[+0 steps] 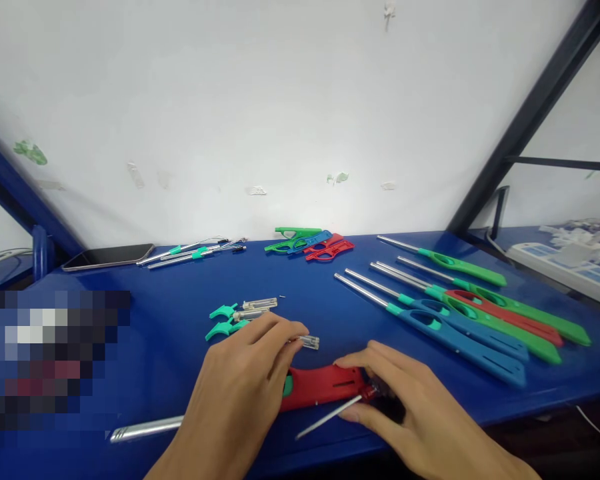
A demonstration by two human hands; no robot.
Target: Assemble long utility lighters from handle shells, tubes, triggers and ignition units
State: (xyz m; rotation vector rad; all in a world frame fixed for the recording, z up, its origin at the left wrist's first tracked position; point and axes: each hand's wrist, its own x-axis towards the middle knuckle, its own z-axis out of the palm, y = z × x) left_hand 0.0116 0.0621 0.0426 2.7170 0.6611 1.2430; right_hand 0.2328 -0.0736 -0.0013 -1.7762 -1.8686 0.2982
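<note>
My left hand (250,367) is closed, its thumb and fingertips pinched at the end of a small clear fuel tank (310,342). Below it lies a red stick lighter (305,393) with a green trigger and a metal tube (147,429); my left hand hides part of it. In my right hand (405,400) is a screwdriver (330,417), its thin shaft pointing down to the left and its dark red handle mostly covered. The right fingertips also touch the lighter's red end. Just beyond my left hand are clear tanks (260,304) and green triggers (223,311).
Several stick lighters (460,333) in blue, green and red lie at the right. Loose handle shells (330,247) rest near the wall. Metal tubes with wires (195,253) and a phone (109,256) are at the back left. The blue table's front edge (530,403) runs close by.
</note>
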